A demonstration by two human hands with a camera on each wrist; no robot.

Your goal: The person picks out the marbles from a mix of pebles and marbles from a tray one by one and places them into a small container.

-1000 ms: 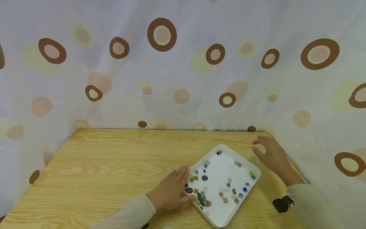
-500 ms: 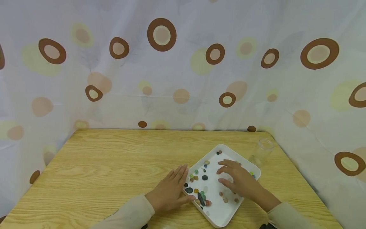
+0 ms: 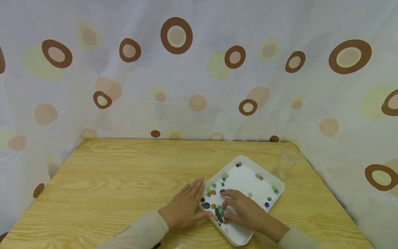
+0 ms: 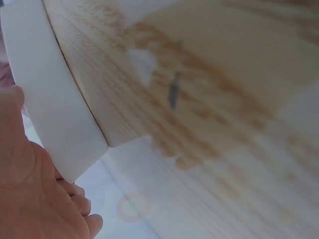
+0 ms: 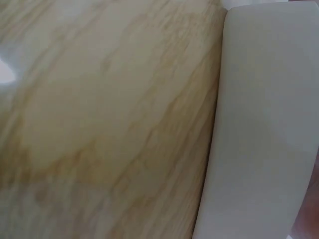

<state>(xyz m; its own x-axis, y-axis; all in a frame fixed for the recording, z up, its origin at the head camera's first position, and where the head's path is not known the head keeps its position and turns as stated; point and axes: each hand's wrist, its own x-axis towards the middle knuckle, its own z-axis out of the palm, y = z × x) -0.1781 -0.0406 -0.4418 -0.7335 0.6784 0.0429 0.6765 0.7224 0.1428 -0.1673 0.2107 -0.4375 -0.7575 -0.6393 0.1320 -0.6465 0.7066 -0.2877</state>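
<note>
A white tray (image 3: 262,169) lies turned at an angle on the table, with several pebbles and glass-like beads scattered in it. Along its left side rests my left hand (image 3: 183,206), fingers straight and thumb over the near rim. The left wrist view has that hand (image 4: 37,191) against the tray wall (image 4: 55,99). Over the tray's near part is my right hand (image 3: 244,210), fingers spread and slightly bent. Its fingertips are close to a long black stone (image 3: 219,215), green beads (image 3: 219,208) and a dark pebble (image 3: 222,191); contact is unclear. It covers some stones.
A clear glass jar (image 3: 286,164) stands open-topped behind the tray's right corner. The wood-grain table (image 3: 124,173) stretches to the left. A patterned curtain (image 3: 199,79) hangs behind and along the sides. In the right wrist view the tray wall (image 5: 264,124) fills the right.
My right hand has come from above the jar, across the tray's middle, to the stones at its near left. The jar is now uncovered. My left hand has stayed at the rim.
</note>
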